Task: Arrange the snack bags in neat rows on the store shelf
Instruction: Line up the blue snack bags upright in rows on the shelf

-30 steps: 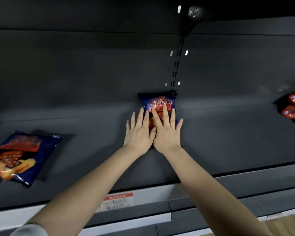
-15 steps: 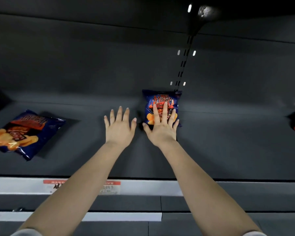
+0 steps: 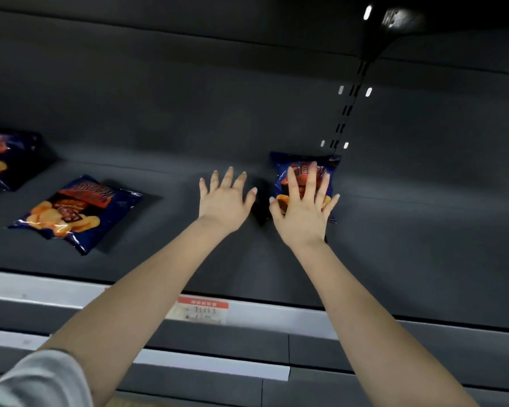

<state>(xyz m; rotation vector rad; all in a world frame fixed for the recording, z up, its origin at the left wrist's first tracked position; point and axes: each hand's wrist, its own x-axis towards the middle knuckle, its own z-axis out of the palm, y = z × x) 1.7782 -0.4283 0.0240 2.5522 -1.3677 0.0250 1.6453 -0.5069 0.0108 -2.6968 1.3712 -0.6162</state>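
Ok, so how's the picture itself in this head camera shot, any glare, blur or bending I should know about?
Head view: dim overall, the dark shelf swallowing detail; glossy glare on the flat-lying bag at left; the price label print smeared beyond reading; the sleeve at lower left soft and out of focus; the wide lens tilts and slightly bows the front rail.
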